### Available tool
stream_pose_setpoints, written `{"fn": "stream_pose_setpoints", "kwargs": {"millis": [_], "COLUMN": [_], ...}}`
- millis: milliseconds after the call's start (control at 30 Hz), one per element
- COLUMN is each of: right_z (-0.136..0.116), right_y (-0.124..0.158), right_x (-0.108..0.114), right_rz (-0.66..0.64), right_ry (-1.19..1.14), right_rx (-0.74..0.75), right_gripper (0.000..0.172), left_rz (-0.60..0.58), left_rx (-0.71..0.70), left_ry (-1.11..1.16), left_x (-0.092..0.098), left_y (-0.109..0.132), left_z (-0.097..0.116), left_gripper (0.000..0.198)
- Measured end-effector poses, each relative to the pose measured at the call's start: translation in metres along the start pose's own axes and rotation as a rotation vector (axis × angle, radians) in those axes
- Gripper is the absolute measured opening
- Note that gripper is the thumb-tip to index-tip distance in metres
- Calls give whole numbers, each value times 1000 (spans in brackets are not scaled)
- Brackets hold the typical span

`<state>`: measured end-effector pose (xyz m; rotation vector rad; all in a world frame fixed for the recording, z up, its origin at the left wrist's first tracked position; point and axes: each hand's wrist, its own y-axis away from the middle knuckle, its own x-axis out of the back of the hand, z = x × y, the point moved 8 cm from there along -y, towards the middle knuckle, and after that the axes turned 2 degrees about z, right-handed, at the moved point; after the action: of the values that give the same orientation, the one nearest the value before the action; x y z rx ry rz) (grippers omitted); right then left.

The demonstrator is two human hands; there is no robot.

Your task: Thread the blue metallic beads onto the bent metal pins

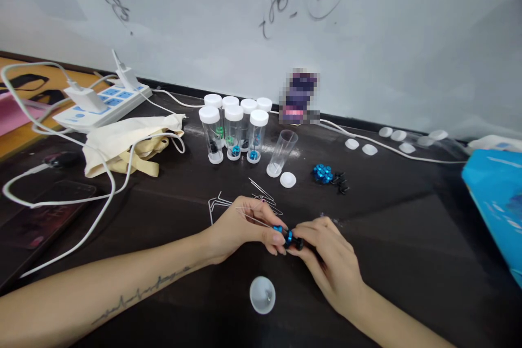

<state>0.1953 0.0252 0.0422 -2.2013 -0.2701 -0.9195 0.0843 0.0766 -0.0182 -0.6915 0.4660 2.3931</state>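
My left hand [250,225] is closed, thumb and fingers pinching one end of a small blue-and-black part [289,236]. A thin silver L-shaped rod [258,219], which looks like a hex key, runs from that hand to the part. My right hand [332,255] closes on the part's other end, where a black tip shows between the fingers. Fingertips hide much of the part. Several more bent silver rods [220,202] lie just beyond my left hand. Nearer to me stands a small white cup [262,294] with something tiny inside.
Several capped clear tubes [234,133] stand behind my hands, beside an uncapped tube [282,152] and a white cap [287,179]. Blue rings [323,173] and black screws [341,182] lie to the right. A power strip [108,106], white cables and cloth bag [122,138] occupy the left.
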Motion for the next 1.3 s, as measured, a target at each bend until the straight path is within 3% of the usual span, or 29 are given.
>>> {"fn": "stream_pose_setpoints", "kwargs": {"millis": [33, 200, 433, 600, 700, 967, 1200, 1300], "right_z": [1, 3, 5, 7, 4, 1, 0, -1], "right_y": [0, 1, 4, 1, 0, -1, -3, -3], "right_x": [0, -6, -8, -1, 0, -4, 0, 0], "right_rz": [-8, -77, -96, -41, -31, -71, -35, -22], "right_ry": [-7, -17, -54, -27, -29, -20, 21, 17], "right_rx": [-13, -51, -56, -111, -70, -38, -50, -23], "right_gripper": [6, 30, 45, 24, 12, 33, 10, 9], "left_rz": [1, -17, -12, -4, -13, -10, 3, 12], "left_rx": [1, 34, 49, 2, 4, 36, 8, 9], "left_ry": [-2, -23, -18, 7, -6, -44, -30, -25], "left_x": [0, -2, -3, -1, -1, -1, 0, 1], "left_y": [0, 1, 2, 0, 0, 2, 1, 0], "left_z": [0, -3, -3, 0, -1, -3, 0, 0], "left_gripper": [15, 14, 15, 14, 14, 15, 15, 15]}}
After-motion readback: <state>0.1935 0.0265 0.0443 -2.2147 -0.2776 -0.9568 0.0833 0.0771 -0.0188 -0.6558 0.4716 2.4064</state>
